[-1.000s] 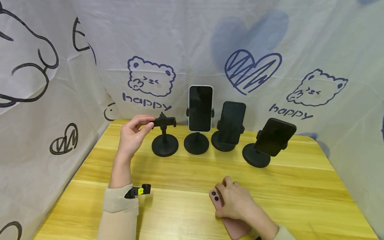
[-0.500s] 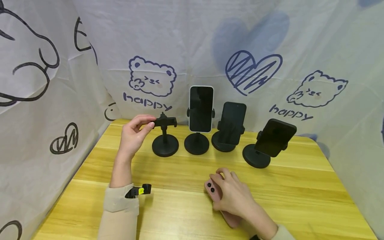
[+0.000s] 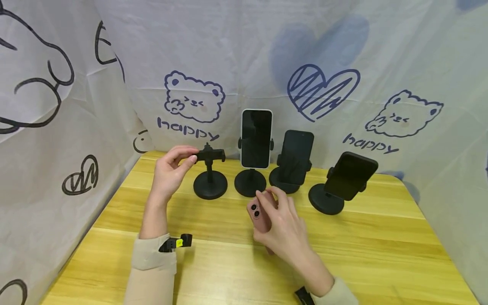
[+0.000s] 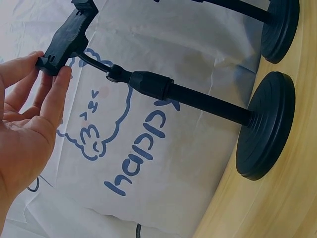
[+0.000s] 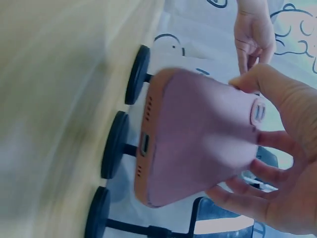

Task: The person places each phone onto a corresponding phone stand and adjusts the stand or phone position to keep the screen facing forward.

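At the left end of the row, a black phone stand [image 3: 209, 185] with a round base carries no phone. My left hand [image 3: 169, 173] pinches the left end of its clamp between thumb and fingers; the left wrist view shows the clamp [image 4: 67, 37] and its thin jointed post. My right hand [image 3: 284, 224] grips a pink phone [image 3: 263, 218] by its edges, thumb on one side and fingers on the other. The phone's back with two camera lenses faces up toward me. In the right wrist view the phone [image 5: 198, 139] is off the table, its charging port end toward the camera.
Right of the bare stand, a white-edged phone [image 3: 256, 139] stands upright in a stand, with a dark phone [image 3: 295, 157] and a tilted black phone [image 3: 350, 176] in stands further right. A printed cloth [image 3: 251, 55] hangs behind the wooden table [image 3: 213, 262].
My right hand has lifted the pink phone from the table and carried it forward and left, toward the stands. My left hand keeps its place on the clamp.
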Demonstrator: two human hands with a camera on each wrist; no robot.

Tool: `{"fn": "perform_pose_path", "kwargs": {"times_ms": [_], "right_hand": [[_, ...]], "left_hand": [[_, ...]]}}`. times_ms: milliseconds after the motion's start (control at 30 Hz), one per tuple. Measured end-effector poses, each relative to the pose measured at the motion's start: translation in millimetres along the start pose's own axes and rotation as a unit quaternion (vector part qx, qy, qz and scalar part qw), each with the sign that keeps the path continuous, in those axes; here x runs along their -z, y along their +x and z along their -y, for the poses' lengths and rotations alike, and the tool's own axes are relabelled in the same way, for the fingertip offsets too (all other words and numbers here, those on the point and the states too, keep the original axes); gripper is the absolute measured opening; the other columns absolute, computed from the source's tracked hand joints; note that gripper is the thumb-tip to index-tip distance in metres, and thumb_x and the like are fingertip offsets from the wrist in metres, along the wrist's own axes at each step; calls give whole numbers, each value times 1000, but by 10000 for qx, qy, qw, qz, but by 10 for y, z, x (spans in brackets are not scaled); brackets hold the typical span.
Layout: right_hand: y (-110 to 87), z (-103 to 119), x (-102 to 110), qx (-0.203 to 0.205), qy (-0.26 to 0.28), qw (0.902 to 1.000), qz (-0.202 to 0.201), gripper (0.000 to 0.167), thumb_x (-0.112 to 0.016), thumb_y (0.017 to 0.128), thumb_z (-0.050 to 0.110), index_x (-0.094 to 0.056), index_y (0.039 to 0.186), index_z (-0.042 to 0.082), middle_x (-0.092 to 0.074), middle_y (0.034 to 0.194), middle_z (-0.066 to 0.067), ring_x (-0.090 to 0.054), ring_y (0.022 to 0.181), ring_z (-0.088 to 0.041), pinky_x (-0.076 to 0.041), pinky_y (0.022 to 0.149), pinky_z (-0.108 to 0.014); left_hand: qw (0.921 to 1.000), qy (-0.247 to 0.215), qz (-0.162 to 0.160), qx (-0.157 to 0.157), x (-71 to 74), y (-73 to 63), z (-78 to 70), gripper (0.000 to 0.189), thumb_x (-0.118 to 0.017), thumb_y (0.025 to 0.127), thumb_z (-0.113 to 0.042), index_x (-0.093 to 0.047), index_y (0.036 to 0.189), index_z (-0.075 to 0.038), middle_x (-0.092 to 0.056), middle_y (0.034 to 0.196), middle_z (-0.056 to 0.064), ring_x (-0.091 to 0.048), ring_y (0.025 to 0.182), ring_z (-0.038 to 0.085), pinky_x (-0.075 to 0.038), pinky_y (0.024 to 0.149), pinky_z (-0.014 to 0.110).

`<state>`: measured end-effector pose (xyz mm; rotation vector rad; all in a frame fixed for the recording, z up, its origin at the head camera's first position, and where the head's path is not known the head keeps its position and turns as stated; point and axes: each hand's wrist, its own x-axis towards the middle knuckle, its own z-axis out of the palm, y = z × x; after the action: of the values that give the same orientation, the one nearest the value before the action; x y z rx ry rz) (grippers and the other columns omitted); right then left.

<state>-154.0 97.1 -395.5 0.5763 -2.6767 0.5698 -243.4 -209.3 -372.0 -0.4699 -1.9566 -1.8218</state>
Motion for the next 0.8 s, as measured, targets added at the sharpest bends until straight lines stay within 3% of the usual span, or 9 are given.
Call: {"fn": "perform_pose_path", "kwargs": {"times_ms": [167, 333, 500, 667, 733, 800], "right_hand": [[142, 68, 9, 546, 86, 9944, -902, 84, -95, 67, 24, -63, 144, 18, -47, 148, -11, -54, 118, -35, -63, 66, -47], [281, 130, 12, 729, 336, 9867, -1417, 81, -94, 69, 25, -64, 143, 15, -49, 147, -11, -54, 117, -34, -63, 70, -46], [421, 200, 14, 800, 557, 9788, -1802, 83, -95, 69, 24, -62, 145, 12, -48, 149, -13, -54, 116, -35, -63, 71, -45], [526, 261, 11, 940, 702, 9691, -2171, 82, -94, 70, 25, -62, 145, 11, -49, 149, -13, -54, 112, -35, -62, 66, -42], [551, 276, 11, 980, 760, 9664, -2251, 83, -95, 70, 25, -62, 145, 11, -49, 149, -13, -53, 113, -35, -62, 68, -42], [567, 284, 9, 1020, 789, 9646, -2302, 84, -95, 70, 25, -61, 145, 10, -49, 150, -13, -53, 114, -36, -62, 71, -43]], "left_hand": [[9999, 124, -15, 21, -2, 10, -16, 20, -69, 98, 3, -70, 116, 10, -66, 116, 3, -65, 110, 15, -56, 93, 21], [9990, 444, -94, -27, -39, 7, -62, 18, -69, 98, 2, -72, 115, 7, -65, 120, 9, -63, 111, 14, -54, 99, 25], [9906, 1045, -472, -742, -134, 3, -214, 19, -69, 96, 6, -73, 115, 4, -64, 123, 13, -57, 117, 16, -48, 104, 31], [9752, 1222, -996, -1555, -318, -37, -438, 17, -67, 94, 8, -73, 109, 4, -68, 115, 18, -60, 109, 23, -46, 89, 32], [9751, 1164, -899, -1659, -418, -64, -513, 16, -66, 95, 6, -73, 109, 4, -69, 111, 16, -62, 103, 23, -46, 83, 32], [9783, 1179, -562, -1605, -510, -93, -573, 15, -66, 97, 2, -72, 111, 2, -70, 110, 14, -62, 97, 21, -48, 80, 30]]}}
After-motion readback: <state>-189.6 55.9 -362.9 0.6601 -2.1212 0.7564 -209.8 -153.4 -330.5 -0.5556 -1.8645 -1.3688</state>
